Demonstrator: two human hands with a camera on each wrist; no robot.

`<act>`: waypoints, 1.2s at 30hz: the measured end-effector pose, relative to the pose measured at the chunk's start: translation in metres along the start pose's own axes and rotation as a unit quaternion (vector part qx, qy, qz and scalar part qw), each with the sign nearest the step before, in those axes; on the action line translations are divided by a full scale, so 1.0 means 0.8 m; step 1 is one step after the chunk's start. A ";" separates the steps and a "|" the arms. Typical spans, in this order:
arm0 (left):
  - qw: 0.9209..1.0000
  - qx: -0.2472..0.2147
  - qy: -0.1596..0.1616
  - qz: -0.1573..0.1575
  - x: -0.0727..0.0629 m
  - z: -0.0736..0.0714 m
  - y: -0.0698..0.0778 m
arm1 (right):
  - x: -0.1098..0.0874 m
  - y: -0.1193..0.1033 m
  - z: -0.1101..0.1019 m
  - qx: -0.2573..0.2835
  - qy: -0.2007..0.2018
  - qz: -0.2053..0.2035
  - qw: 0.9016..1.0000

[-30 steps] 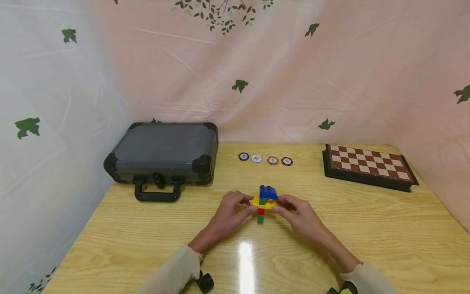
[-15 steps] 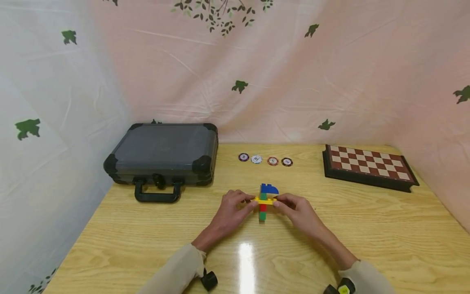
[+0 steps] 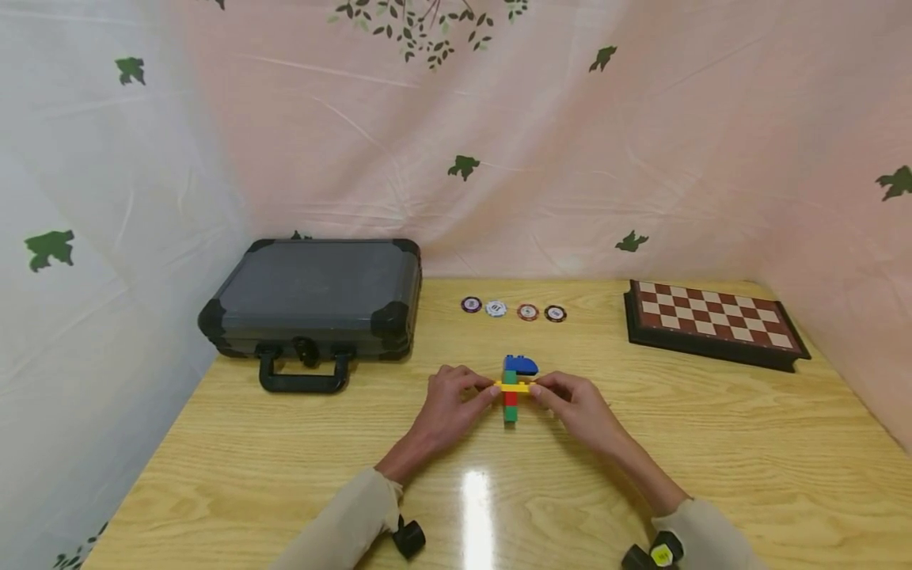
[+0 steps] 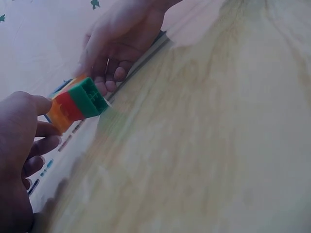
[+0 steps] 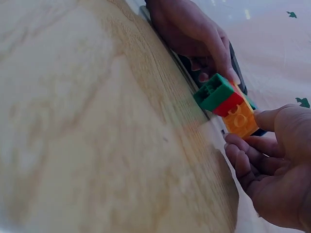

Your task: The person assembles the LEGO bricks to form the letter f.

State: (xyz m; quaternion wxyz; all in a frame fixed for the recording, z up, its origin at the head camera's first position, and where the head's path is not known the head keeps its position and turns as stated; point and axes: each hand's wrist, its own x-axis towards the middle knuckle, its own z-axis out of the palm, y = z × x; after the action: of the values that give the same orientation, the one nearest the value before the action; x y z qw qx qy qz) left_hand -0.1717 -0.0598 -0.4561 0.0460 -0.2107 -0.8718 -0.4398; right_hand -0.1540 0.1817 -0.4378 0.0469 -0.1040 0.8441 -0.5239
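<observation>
Both hands hold a small stack of toy building bricks off the table. My left hand (image 3: 445, 408) pinches the left end of its long yellow brick (image 3: 514, 388) between thumb and fingers. On the opposite end, my right hand (image 3: 584, 412) pinches the same brick. Below the yellow one are a red brick (image 3: 511, 399) and, lowest, a green brick (image 3: 510, 414), whose hollow underside shows in both wrist views. Another green brick (image 3: 510, 377) sits above, topped by a blue brick (image 3: 522, 365) with a rounded right end. Fingertips cover both yellow ends.
A grey-black carrying case (image 3: 321, 285) lies at the back left, its handle (image 3: 305, 382) towards me. Several poker chips, among them a white chip (image 3: 495, 309), form a row behind the stack. A checkered board box (image 3: 716, 321) lies at the back right. Patterned cloth (image 3: 541, 158) hangs behind the table.
The brick stack has turned in my hands, from a view onto the yellow brick's top to a nearly edge-on one. Its lower end has risen slightly. Both hands keep their grip.
</observation>
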 end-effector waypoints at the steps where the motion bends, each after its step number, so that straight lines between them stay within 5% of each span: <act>1: 1.000 0.003 0.000 -0.003 0.001 0.000 0.000 | 0.001 0.000 0.000 -0.002 0.001 0.000 1.000; 36: 0.998 0.024 -0.005 -0.050 0.007 0.004 -0.002 | 0.008 -0.005 0.004 -0.023 0.005 -0.002 1.000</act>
State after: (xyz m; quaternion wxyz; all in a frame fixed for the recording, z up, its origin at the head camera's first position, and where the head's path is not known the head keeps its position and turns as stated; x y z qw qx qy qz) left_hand -0.1772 -0.0561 -0.4580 0.0250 -0.1680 -0.8918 -0.4194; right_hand -0.1589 0.1760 -0.4351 0.0392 -0.1036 0.8560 -0.5050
